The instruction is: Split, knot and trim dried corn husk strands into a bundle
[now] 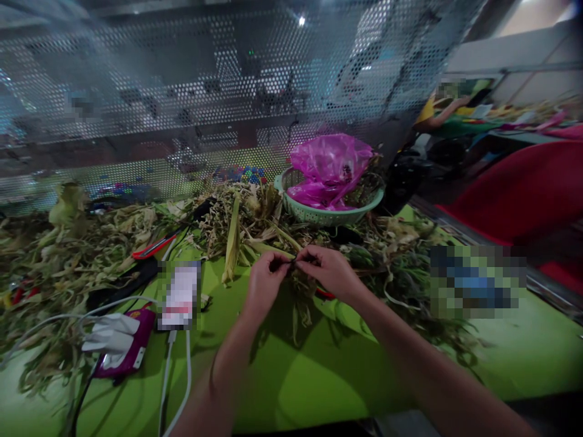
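Note:
My left hand [264, 282] and my right hand [334, 271] meet fingertip to fingertip over the middle of the green table [291, 388]. Each pinches a thin dark strand [293, 263], too small to make out well. Below the fingers, dried leaves [298, 300] hang or lie; whether they join the strand cannot be told. Close to my left hand lies a yellowish dry husk [232, 240]. Under my right hand, part of a red-edged object [325, 294] shows, mostly hidden.
Dried plant heaps [113, 233] line the back and left. Behind my hands stands a green basket [314, 213] with a pink plastic bag [332, 164]. A red cutter [155, 246], phone [180, 297] and purple power strip [125, 346] with cables lie left. Right are a red chair [523, 194] and another person [437, 115].

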`<state>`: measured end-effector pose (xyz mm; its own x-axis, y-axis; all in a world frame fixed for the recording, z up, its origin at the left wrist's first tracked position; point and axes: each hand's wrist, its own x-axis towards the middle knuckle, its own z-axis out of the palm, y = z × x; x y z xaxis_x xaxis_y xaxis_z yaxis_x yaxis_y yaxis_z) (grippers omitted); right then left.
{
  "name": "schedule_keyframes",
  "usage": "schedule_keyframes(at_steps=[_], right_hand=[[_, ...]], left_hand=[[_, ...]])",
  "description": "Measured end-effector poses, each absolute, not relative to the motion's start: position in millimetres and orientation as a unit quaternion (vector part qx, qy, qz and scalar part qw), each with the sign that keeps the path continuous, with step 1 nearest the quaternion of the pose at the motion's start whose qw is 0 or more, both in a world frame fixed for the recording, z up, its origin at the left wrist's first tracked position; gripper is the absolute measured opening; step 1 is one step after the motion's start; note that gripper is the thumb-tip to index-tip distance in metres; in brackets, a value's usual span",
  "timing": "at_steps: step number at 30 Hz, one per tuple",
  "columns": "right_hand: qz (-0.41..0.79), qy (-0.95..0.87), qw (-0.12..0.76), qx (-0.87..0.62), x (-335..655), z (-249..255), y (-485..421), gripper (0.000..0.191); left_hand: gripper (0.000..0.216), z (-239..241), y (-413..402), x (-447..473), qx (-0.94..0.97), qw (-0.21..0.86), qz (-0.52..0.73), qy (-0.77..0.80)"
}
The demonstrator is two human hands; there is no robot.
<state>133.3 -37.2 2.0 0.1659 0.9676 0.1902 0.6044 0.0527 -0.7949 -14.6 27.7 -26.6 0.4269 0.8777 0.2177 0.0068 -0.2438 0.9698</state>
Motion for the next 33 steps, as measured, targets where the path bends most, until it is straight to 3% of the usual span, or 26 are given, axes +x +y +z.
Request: schedule_keyframes(at_steps=[10, 13, 20, 25, 29, 33], right_hand=[[0.179, -0.617, 0.360, -0.677, 142.1, 13.3, -40.6, 0.008], [0.178, -0.629, 0.389, -0.649, 140.4, 16.5, -40.5, 0.007], [0.387, -0.550, 0.483, -0.560, 126.7, 12.9, -38.3, 0.009], [0.422, -0.478, 0.533, -0.557, 129.8, 3.9, -33.3, 0.020], [0.377, -0.505, 0.505, -0.590, 133.7, -1.3, -30.9, 0.028], [0.257, -0.574, 0.413, -0.659, 138.5, -7.0, -28.9, 0.027]], left_hand=[[0.006, -39.3, 36.3, -16.6, 0.613, 0.576, 0.407, 0.357], [0.006, -45.6, 37.3, -15.1, 0.594, 0.589, 0.409, 0.365], [0.005, -40.0, 35.1, -14.9, 0.554, 0.617, 0.410, 0.379], [0.007, -40.1, 35.1, -16.1, 0.503, 0.671, 0.425, 0.342], [0.009, -43.8, 36.6, -16.8, 0.487, 0.679, 0.430, 0.342], [0.008, -42.4, 36.2, -18.0, 0.499, 0.669, 0.427, 0.349]])
